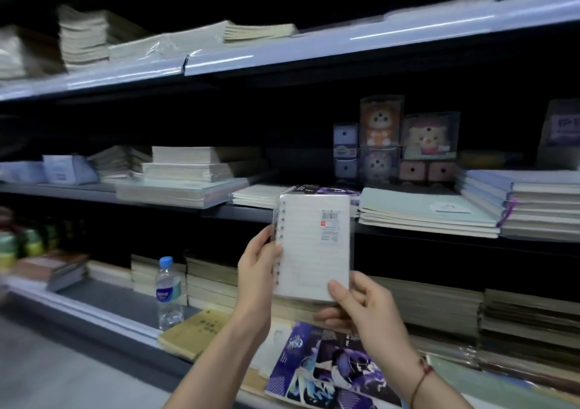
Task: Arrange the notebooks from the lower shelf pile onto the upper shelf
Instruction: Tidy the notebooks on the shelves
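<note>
Both my hands hold a small spiral-bound notebook (314, 245) in clear wrap, upright, its white back with a barcode label facing me. My left hand (259, 265) grips its spiral edge; my right hand (364, 309) pinches its lower right corner, thumb on the front. It hangs in front of the middle shelf's edge (244, 212). Just behind its top, a purple-covered notebook (332, 190) lies on that shelf. On the lower shelf below my hands lies a pile of purple illustrated notebooks (323, 368).
A water bottle (169, 292) stands on the lower shelf beside a yellow notebook (194, 330). Stacks of notebooks fill all shelves. Boxed plush toys (381, 122) stand at the back of the middle shelf. Pale green notebooks (420, 214) lie right of the held one.
</note>
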The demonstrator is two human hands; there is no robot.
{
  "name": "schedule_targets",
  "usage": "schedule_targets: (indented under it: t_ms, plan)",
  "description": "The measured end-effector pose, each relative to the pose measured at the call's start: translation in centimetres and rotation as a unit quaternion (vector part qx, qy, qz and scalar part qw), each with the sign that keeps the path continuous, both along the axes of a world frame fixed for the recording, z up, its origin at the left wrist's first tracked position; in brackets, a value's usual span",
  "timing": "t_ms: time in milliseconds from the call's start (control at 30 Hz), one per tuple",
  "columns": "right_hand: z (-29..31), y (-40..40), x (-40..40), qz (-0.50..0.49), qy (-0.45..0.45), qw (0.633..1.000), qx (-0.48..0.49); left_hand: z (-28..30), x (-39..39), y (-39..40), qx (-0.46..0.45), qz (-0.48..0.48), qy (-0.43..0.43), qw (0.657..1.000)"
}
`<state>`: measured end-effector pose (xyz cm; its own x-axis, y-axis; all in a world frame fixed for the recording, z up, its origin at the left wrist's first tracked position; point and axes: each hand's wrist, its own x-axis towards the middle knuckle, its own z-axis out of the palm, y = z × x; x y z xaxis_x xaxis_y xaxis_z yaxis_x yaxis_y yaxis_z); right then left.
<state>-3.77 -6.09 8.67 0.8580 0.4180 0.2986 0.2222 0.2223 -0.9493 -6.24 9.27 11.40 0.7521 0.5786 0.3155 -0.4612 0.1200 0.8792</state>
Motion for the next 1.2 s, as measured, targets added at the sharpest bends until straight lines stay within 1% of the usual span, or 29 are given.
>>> schedule_targets:
  t_ms: [133, 267, 333, 467, 600, 767, 900, 1033, 1133, 1200]
  plan:
    - [1.1, 0.6, -0.3, 0.005, 0.018, 1.0, 0.018, 0.2, -0.2, 0.8, -0.008, -0.025, 0.031, 0.999]
    - [2.4, 1.3, -0.1, -0.003, 0.027, 0.999, 0.025, 0.3, -0.4, 1.2, -0.007, -0.084, 0.088, 0.993]
    - [3.3, 1.6, 0.2, -0.004, 0.03, 0.999, 0.031, 0.9, -0.5, 1.8, 0.008, -0.103, 0.091, 0.99]
    - [4.7, 2.5, 0.5, 0.021, 0.055, 0.996, 0.068, 3.1, -0.4, 3.2, 0.071, -0.121, 0.064, 0.988]
    - [5.4, 3.5, 0.9, 0.046, 0.087, 0.987, 0.127, 5.4, 0.8, 5.1, 0.086, -0.087, 0.042, 0.992]
    - [4.3, 2.0, 1.5, 0.048, 0.11, 0.978, 0.172, 9.0, 2.9, 8.1, 0.043, 0.002, 0.038, 0.998]
    - [2.3, 0.3, 1.9, 0.042, 0.134, 0.975, 0.171, 11.5, 5.5, 10.6, 0.056, 0.073, 0.07, 0.993]
    - [1.3, -0.5, 2.6, 0.031, 0.152, 0.975, 0.161, 12.2, 7.5, 11.5, 0.067, 0.085, 0.132, 0.985]
    - [1.1, -0.8, 3.2, 0.039, 0.166, 0.971, 0.17, 11.8, 9.3, 12.2, 0.055, 0.089, 0.174, 0.979]
    - [0.9, -0.6, 3.4, 0.046, 0.171, 0.97, 0.169, 11.7, 10.1, 12.5, 0.064, 0.091, 0.206, 0.972]
